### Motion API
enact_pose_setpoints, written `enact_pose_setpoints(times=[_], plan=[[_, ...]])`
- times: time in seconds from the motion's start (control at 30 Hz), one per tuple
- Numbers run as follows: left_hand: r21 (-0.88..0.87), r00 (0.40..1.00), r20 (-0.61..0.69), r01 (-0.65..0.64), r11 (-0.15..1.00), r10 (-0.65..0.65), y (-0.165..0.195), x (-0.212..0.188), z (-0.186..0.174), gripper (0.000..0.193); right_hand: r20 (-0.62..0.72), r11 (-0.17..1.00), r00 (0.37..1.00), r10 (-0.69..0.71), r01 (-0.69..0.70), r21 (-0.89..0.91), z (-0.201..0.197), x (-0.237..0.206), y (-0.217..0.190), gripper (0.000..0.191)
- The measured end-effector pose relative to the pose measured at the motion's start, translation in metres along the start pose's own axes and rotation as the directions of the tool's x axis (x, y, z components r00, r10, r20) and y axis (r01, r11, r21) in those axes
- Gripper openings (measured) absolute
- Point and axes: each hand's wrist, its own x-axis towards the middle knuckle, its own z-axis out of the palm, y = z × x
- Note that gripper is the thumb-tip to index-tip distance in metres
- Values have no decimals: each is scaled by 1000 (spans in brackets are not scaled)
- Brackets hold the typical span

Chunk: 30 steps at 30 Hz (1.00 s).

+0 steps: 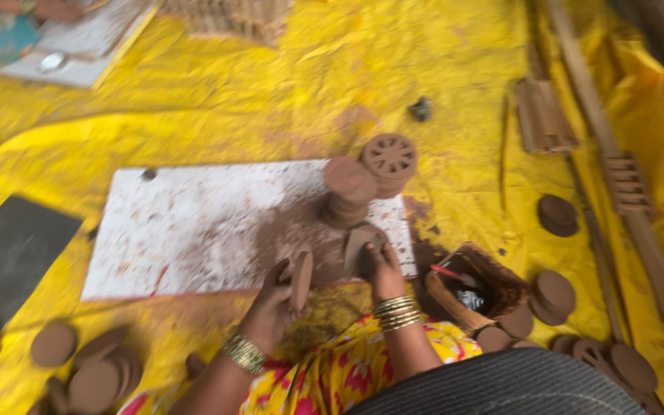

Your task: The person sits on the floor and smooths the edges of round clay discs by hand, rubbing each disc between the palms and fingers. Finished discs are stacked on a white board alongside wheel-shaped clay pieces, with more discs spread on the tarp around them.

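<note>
So we've got a clay disc (301,278) pinched on edge in our left hand (270,311), fingers closed round it, its flat face turned toward 3 o'clock. Our right hand (382,269) grips a second disc (359,244), tilted and resting against the white board (194,223). That one sits at roughly 2 o'clock from the left-hand disc, close but apart. The clay stack (347,192) stands at 12 o'clock from the right hand, which is clearly the nearer one to it. A wheel-patterned piece (390,157) leans just beside the stack. Discs look reddish-brown, matte, round and thin, though it's all a bit blurred. More discs (94,376) lie at 8 o'clock.
</note>
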Motion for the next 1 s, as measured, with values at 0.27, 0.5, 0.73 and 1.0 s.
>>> enact_pose_setpoints(times=[0.27,0.5,0.73,1.0], plan=[[-379,958,-263,9,925,-117,-40,-11,-79,60,180,790,973,-145,224,-571,-17,6,39,61],[-146,978,-140,-175,974,155,-104,78,-109,44,425,506,871,-245,489,-711,12,-38,59,27],[-135,989,-145,22,991,-41,-65,42,-85,72,481,370,835,-269,550,-749,32,-47,48,19],[-379,963,-243,-205,902,117,-73,50,-67,31,703,-49,705,-100,702,-711,67,-93,87,62]])
